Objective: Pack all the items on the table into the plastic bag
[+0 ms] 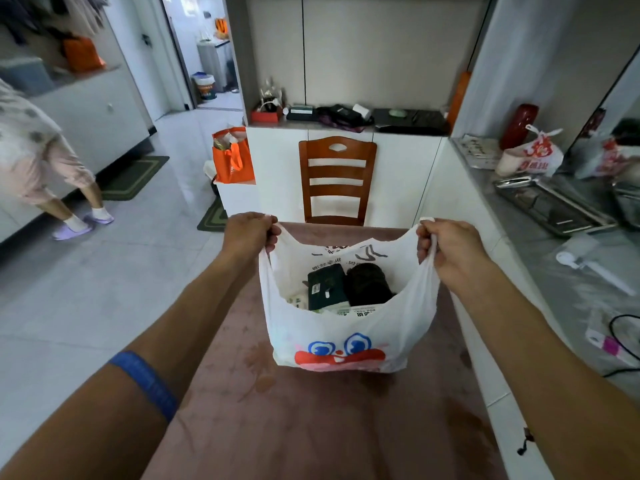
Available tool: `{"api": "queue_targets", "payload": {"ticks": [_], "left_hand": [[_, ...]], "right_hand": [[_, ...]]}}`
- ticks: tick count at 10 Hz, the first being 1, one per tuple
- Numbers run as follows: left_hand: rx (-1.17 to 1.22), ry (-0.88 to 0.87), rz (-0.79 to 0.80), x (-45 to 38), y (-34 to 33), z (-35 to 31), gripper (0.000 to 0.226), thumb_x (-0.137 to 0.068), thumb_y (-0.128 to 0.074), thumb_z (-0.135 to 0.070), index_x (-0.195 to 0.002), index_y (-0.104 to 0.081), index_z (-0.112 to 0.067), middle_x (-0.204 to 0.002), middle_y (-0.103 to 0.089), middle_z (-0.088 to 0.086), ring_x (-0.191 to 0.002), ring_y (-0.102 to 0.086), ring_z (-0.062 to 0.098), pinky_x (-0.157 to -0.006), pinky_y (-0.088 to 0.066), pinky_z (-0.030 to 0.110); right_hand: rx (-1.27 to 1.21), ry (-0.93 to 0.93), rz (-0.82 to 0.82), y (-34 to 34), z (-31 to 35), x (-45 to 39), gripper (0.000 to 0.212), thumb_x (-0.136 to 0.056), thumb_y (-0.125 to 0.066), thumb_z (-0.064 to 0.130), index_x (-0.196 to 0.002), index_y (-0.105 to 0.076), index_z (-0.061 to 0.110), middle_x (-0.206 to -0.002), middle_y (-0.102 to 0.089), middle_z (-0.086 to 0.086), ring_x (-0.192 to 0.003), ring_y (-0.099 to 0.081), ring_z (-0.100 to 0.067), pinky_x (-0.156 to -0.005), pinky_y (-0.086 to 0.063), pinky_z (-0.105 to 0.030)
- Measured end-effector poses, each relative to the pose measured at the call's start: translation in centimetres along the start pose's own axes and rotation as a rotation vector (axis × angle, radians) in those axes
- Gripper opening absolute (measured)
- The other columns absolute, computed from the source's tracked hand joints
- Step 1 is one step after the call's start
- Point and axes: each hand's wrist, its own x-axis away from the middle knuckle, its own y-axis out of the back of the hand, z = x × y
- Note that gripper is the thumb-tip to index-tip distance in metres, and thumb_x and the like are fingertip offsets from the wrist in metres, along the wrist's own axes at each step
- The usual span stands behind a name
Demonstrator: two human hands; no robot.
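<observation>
A white plastic bag [346, 336] with a blue-eyed cartoon face stands on the pink table [311, 427]. My left hand [247, 233] grips its left handle and my right hand [446, 247] grips its right handle, holding the mouth wide. Inside lie a dark green packet [325, 287], a black rolled item [369, 284] and white printed packets [360, 310] beneath them.
A wooden chair [337, 180] stands beyond the table's far edge. A grey counter [554, 258] on the right carries a metal tray, a white spoon and a plastic bag. A person in pink [41, 161] stands at the left on the tiled floor. An orange bag [232, 157] hangs by the cabinet.
</observation>
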Motion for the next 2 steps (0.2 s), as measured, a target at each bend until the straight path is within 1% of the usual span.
{"api": "queue_targets", "payload": {"ticks": [1,2], "left_hand": [[-0.087,0.080,0.121,-1.6,-0.7,1.9,0.010,-0.089,-0.058,-0.007,-0.090,-0.068,-0.007,-0.083,-0.072,0.009,-0.072,-0.069,0.020,-0.075,-0.060,0.039],[-0.197,0.114,0.188,-2.0,-1.1,3.6,0.011,-0.087,-0.060,-0.003,-0.092,-0.065,-0.011,-0.098,-0.071,0.013,-0.083,-0.069,0.023,-0.078,-0.059,0.042]], "right_hand": [[0.153,-0.085,-0.067,-0.1,-2.9,-1.3,0.018,-0.086,-0.052,0.001,-0.097,-0.065,0.006,-0.080,-0.067,-0.012,-0.058,-0.058,-0.018,-0.055,-0.048,-0.030],[0.331,-0.126,-0.116,0.7,-4.5,-1.9,0.030,-0.084,-0.054,0.003,-0.112,-0.062,0.007,-0.094,-0.070,-0.013,-0.071,-0.064,-0.023,-0.065,-0.053,-0.035]]}}
